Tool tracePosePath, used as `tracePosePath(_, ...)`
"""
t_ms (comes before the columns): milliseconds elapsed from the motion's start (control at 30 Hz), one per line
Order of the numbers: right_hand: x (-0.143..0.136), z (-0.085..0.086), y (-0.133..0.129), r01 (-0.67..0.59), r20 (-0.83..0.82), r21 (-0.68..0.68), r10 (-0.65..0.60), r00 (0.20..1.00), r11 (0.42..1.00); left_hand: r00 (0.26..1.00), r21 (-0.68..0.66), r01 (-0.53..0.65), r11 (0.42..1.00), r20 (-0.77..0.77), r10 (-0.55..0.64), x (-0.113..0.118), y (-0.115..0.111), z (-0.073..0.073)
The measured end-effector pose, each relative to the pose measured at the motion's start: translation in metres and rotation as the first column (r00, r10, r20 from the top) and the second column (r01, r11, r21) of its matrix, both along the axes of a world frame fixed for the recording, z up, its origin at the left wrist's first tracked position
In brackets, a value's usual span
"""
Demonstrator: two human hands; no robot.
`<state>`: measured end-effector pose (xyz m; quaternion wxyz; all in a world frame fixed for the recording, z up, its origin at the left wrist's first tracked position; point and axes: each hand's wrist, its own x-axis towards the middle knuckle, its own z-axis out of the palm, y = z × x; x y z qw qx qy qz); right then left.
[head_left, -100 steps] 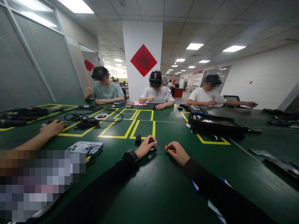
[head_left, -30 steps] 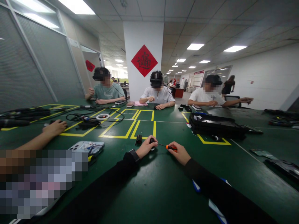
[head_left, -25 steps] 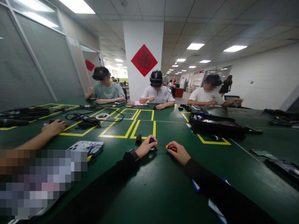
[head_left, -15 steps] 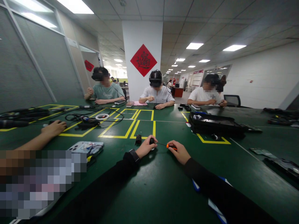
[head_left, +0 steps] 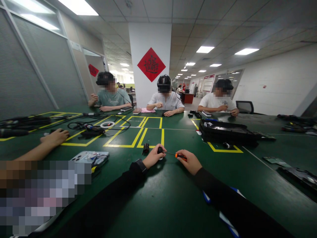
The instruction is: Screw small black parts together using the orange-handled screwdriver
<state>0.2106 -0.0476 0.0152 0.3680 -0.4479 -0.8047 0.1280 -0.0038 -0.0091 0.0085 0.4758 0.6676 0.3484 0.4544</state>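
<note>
Wrapped around a small round black part (head_left: pixel 160 150) with a pale underside, my left hand (head_left: pixel 153 156) stays just above the green table (head_left: pixel 158 198). My right hand (head_left: pixel 190 161) grips a screwdriver (head_left: pixel 180 157) by its orange and black handle. The thin metal shaft points left, and its tip meets or nearly meets the black part; exact contact is too small to make out. Just left of my left hand stands a small dark cylindrical piece (head_left: pixel 146 148) on the table.
Black trays (head_left: pixel 224 129) lie to the right, near a small cylinder (head_left: pixel 227 145). Cables (head_left: pixel 86 127) and a white ring (head_left: pixel 107 125) are on the left. A neighbour's hand (head_left: pixel 57 136) rests beside a pale blue case (head_left: pixel 91 157). Three people sit across the table.
Both hands keep nearly the same pose, with the screwdriver still against or close to the black part. The whole view has shifted slightly. The right-hand person across the table has lowered one hand.
</note>
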Motion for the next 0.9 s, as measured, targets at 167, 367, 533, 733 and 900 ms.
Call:
tracePosePath(167, -0.004, 0.008, -0.01, 0.021, 0.097, 0.04, -0.025, 0.995, 0.999, 1.0, 0.006, -0.013, 1.0, 0.024, 0.013, -0.002, 0.001, 0.0)
tracePosePath(367, -0.009, 0.019, -0.017, 0.044, 0.262, 0.192, -0.095, 0.96, 0.98, 0.996, -0.023, -0.003, 1.0, 0.086, 0.005, -0.001, 0.002, -0.001)
tracePosePath(533, -0.01, 0.019, -0.018, 0.073, 0.284, 0.269, -0.151, 0.947, 0.96, 0.996, -0.001, -0.039, 0.999, 0.082, 0.039, -0.001, 0.005, -0.004)
tracePosePath(733, -0.01, 0.015, -0.018, 0.119, 0.358, 0.31, -0.232, 0.904, 0.943, 0.996, 0.02, -0.027, 0.999, 0.08, 0.025, -0.002, 0.006, -0.006)
tracePosePath(900, -0.008, 0.015, -0.017, 0.129, 0.358, 0.326, -0.248, 0.9, 0.937, 0.994, 0.001, 0.001, 1.0, 0.106, -0.001, -0.002, 0.005, -0.006)
